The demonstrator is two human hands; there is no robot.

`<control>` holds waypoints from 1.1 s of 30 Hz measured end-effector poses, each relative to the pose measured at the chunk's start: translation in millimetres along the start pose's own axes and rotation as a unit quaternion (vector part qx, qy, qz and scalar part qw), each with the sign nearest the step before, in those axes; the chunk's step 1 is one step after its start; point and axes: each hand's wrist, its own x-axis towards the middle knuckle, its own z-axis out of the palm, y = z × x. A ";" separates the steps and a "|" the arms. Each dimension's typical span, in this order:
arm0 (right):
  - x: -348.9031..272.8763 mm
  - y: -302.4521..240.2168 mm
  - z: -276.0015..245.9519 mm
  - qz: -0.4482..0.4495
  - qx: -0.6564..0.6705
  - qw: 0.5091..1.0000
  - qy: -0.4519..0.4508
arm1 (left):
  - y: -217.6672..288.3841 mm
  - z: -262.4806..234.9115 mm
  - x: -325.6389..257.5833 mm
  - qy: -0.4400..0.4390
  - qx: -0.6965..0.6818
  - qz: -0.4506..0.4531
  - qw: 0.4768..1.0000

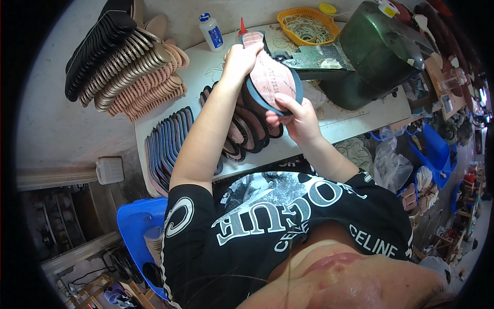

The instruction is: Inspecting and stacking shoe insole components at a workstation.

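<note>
Over the white table, a shoe insole [271, 82] is held up between my two hands. Its upward face is pinkish with fine lines, and a blue-grey edge shows around its wide end. My left hand [241, 61] is closed on the narrow end. At the wide end, my right hand [298, 117] grips the rim, thumb on the pink face and fingers mostly underneath. Just below the held piece lies a row of dark-edged pink insoles [247, 126]. Left of these, a row of blue-edged insoles [167, 141] lies overlapped, partly behind my left forearm.
Stacked black, bronze and pink insoles [136, 62] fill the far left. A dark green sewing machine [360, 56] occupies the table's right. Toward the back stand a white bottle [211, 32], a red nozzle [242, 26] and an orange basket [285, 24] of thin bands. Blue bins [135, 219] flank the table.
</note>
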 end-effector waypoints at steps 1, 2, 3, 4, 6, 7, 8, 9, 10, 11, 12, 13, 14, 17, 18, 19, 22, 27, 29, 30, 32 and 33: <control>2.6 3.7 7.2 -0.011 0.003 1.000 0.021 | -14.9 -4.0 15.7 -0.017 0.007 0.000 1.000; 8.2 6.3 7.3 -0.012 0.003 1.000 0.025 | -10.5 -2.4 16.2 -0.020 0.006 0.001 1.000; 11.4 8.0 7.4 -0.019 0.015 0.999 0.035 | 1.5 -3.3 11.1 0.012 0.015 -0.006 1.000; 14.6 8.9 8.0 -0.026 0.026 0.998 0.044 | 9.0 -3.0 8.5 0.044 0.024 -0.013 0.999; 21.0 9.5 11.6 -0.032 0.033 0.998 0.043 | 12.4 -8.0 9.9 0.083 0.101 0.042 0.990; 25.0 9.9 12.4 -0.036 0.042 0.998 0.032 | 12.8 -10.5 9.7 0.104 0.104 0.141 0.979; 30.3 10.6 12.7 -0.039 0.051 0.998 0.023 | 13.9 -14.9 10.1 0.123 0.106 0.236 0.958; 33.4 8.1 13.9 -0.039 0.045 0.998 0.019 | 21.3 -28.1 13.0 -0.004 0.144 0.289 0.947; 36.1 6.1 15.7 -0.040 0.046 0.998 0.022 | 25.1 -37.6 11.3 -0.114 0.208 0.333 0.913; 37.6 6.0 19.5 -0.055 0.043 0.997 0.021 | 29.5 -49.1 12.5 -0.234 0.193 0.346 0.888; 40.2 5.6 19.9 -0.070 0.041 0.996 0.022 | 41.0 -55.2 10.6 -0.353 0.172 0.354 0.849; 43.0 5.1 18.3 -0.076 0.031 0.996 0.022 | 51.9 -55.0 7.3 -0.423 0.153 0.235 0.862; 45.1 4.6 19.6 -0.074 0.033 0.996 0.023 | 60.3 -57.2 3.5 -0.408 0.189 0.240 0.860; 49.4 -1.9 18.7 -0.039 0.006 0.999 0.031 | 59.5 -57.5 14.8 -0.427 0.182 0.157 0.872; 49.2 -4.8 16.7 -0.039 0.010 0.999 0.033 | 59.7 -58.2 15.7 -0.430 0.184 0.155 0.870; 48.3 -8.2 15.5 -0.021 0.017 0.999 0.019 | 60.9 -59.5 16.9 -0.423 0.215 0.147 0.868; 49.0 -11.6 16.7 0.004 0.025 1.000 -0.005 | 60.3 -68.6 15.7 -0.413 0.266 0.132 0.861; 44.7 -17.1 18.4 -0.009 0.022 1.000 -0.002 | 58.5 -70.5 4.8 -0.376 0.222 0.103 0.894; 46.7 -16.7 15.5 -0.022 0.022 0.999 0.009 | 58.1 -69.0 -1.2 -0.342 0.215 0.107 0.908; 47.6 -16.6 13.2 -0.030 0.035 0.999 0.012 | 60.3 -67.2 -11.4 -0.332 0.202 0.086 0.917; 47.9 -14.7 11.7 -0.023 0.029 0.999 0.004 | 57.1 -70.7 -14.3 -0.319 0.205 0.065 0.923; 46.4 -16.0 14.9 -0.023 0.034 0.999 0.002 | 52.4 -73.6 -14.0 -0.317 0.203 0.079 0.923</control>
